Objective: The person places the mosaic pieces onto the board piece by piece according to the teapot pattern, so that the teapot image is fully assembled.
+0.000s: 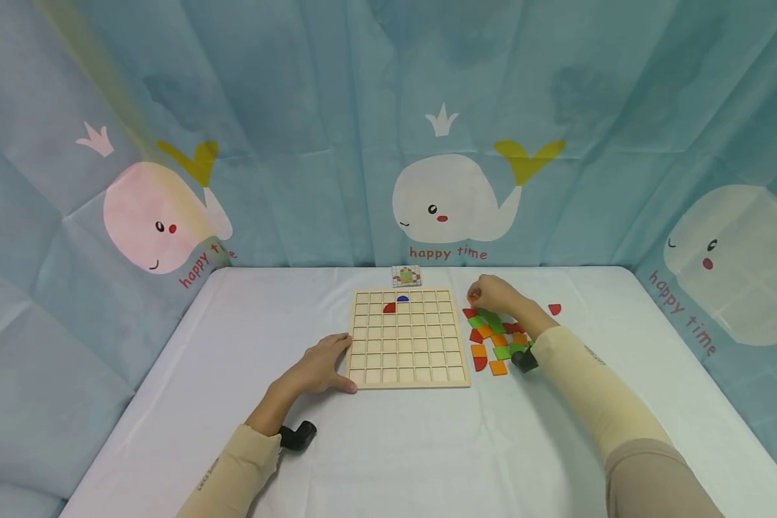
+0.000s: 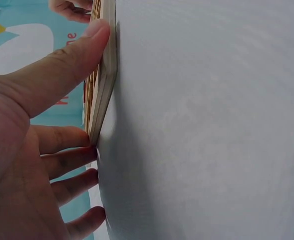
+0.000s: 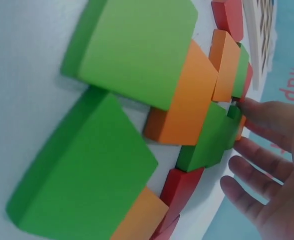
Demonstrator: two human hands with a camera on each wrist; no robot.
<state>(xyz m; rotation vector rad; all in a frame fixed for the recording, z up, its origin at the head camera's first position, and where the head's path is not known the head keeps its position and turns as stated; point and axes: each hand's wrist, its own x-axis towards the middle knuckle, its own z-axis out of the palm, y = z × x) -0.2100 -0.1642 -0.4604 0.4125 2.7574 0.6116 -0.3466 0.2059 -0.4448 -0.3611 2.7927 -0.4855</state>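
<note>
A wooden grid board (image 1: pixel 406 352) lies flat on the white table, with a red quarter-round piece (image 1: pixel 390 308) and a blue half-round piece (image 1: pixel 403 298) in cells near its far side. My left hand (image 1: pixel 322 365) rests against the board's near left corner. Its thumb (image 2: pixel 82 55) touches the front edge, and the other fingers reach along the left side. Beyond the board's right edge, my right hand (image 1: pixel 497 293) pinches a small orange piece (image 3: pixel 240 129) between thumb and forefinger, partly hidden. Below that hand lies a loose spread of red, orange and green pieces (image 1: pixel 498 339).
A small pattern card (image 1: pixel 406 275) lies behind the board. One red piece (image 1: pixel 555 309) sits apart on the right. Black wrist cameras (image 1: pixel 298 436) are strapped to both arms. A blue curtain (image 1: pixel 285 144) with whale prints stands around the table.
</note>
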